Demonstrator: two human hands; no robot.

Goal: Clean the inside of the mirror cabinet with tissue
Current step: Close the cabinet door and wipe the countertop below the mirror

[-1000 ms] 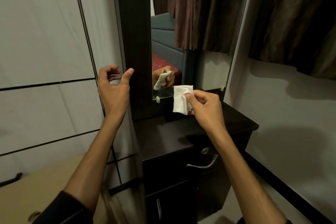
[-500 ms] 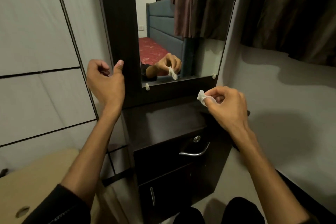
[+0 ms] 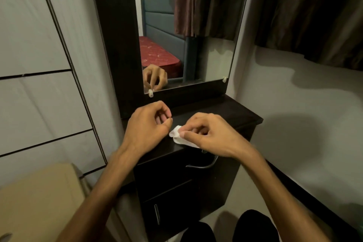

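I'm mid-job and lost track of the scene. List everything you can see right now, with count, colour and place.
tissue: one, white, crumpled, pinched in the right hand above the cabinet top
mirror: one, in a dark frame, upright behind the cabinet top; reflects a bed, a curtain and a hand
cabinet: one, dark brown, below the mirror
drawer handle: one, metal, curved, on the cabinet front under the right hand
lower handle: one, metal, upright, on the lower door
curtain: one, dark brown, upper right
wall panels: several, pale grey with dark seams, left
beige surface: one, lower left
left hand: one, loosely curled, empty, beside the tissue
right hand: one, holding the tissue
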